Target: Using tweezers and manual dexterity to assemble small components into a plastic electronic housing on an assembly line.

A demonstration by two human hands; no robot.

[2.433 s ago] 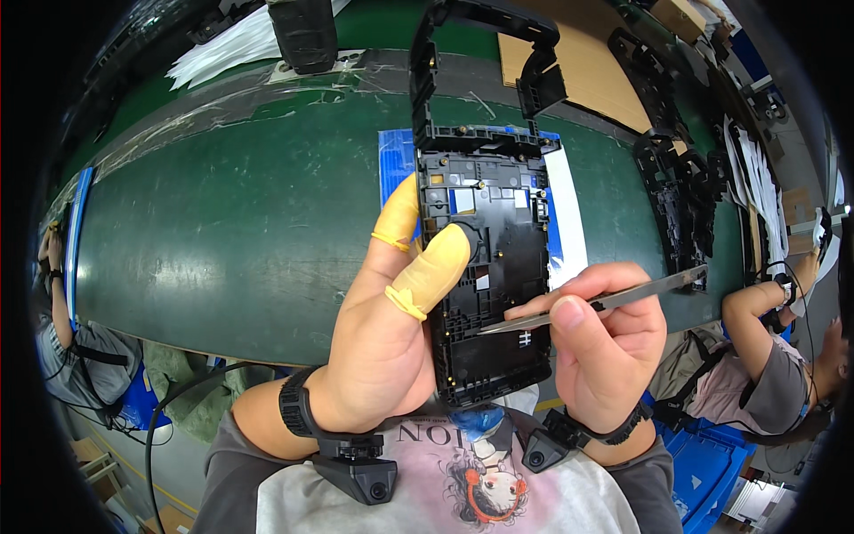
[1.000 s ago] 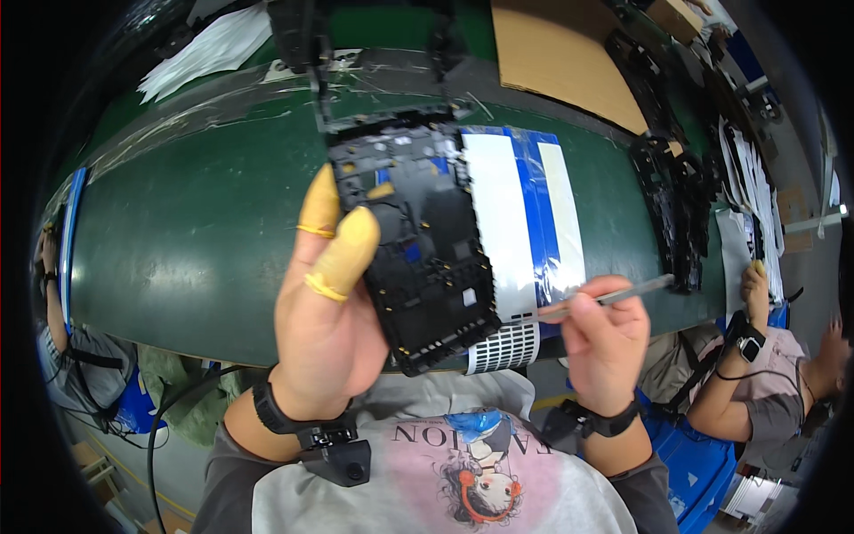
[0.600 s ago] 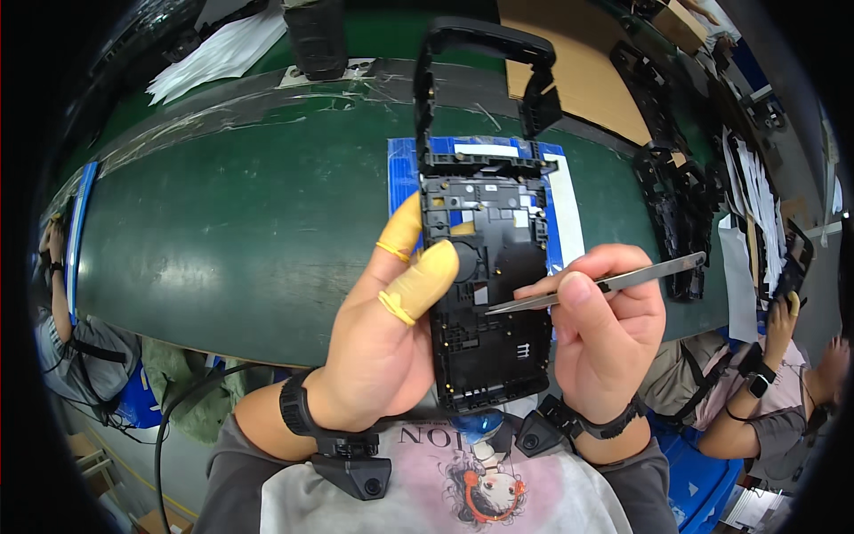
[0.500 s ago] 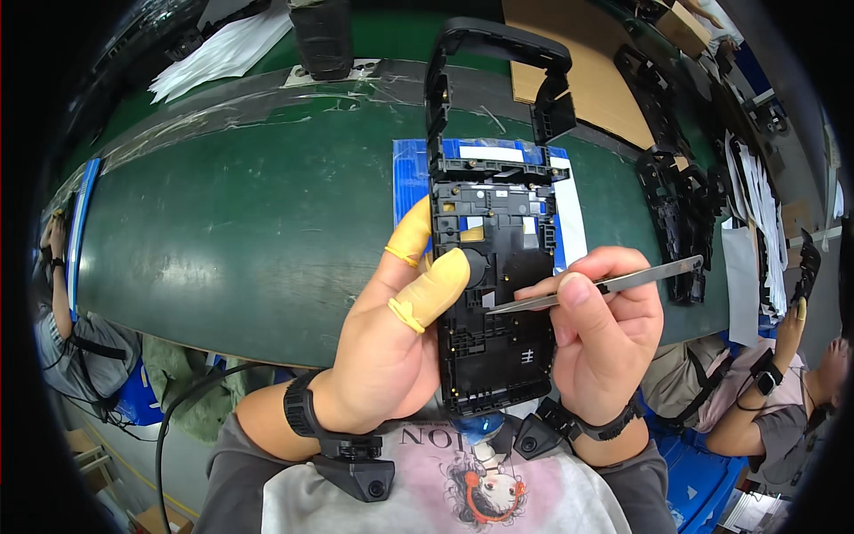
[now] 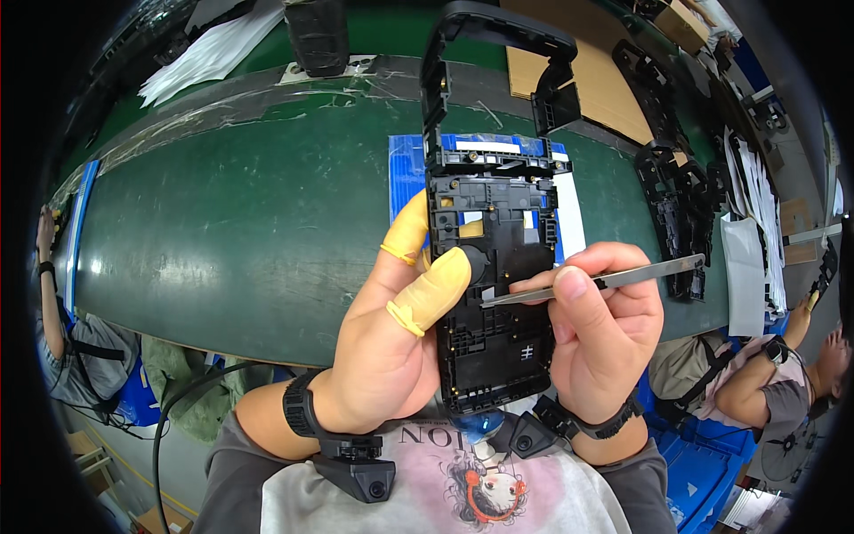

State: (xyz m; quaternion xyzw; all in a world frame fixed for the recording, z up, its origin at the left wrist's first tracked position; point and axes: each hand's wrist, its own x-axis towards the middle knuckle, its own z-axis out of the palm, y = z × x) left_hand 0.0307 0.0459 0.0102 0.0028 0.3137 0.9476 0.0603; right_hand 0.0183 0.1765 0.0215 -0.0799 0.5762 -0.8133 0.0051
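A long black plastic housing point(image 5: 505, 327) with an open frame at its far end is held up in front of me. My left hand point(image 5: 378, 343), with yellow finger cots on the thumb and a finger, is closed on its left edge. My right hand point(image 5: 609, 334) pinches metal tweezers point(image 5: 658, 271). Their pointed tip lies at the middle of the housing, beside a small pale patch point(image 5: 487, 293); whether it touches cannot be made out. Small brass-coloured inserts dot the housing.
Behind the housing, a blue sheet point(image 5: 407, 173) and white paper lie on the green table point(image 5: 222, 222). Cardboard point(image 5: 605, 102) is at the back. Black plastic parts point(image 5: 672, 209) and white sheets point(image 5: 743, 267) lie to the right. Other people sit at both sides.
The far end of the housing has moved slightly up in view. The tweezer tip has shifted a little up and left, toward the pale patch.
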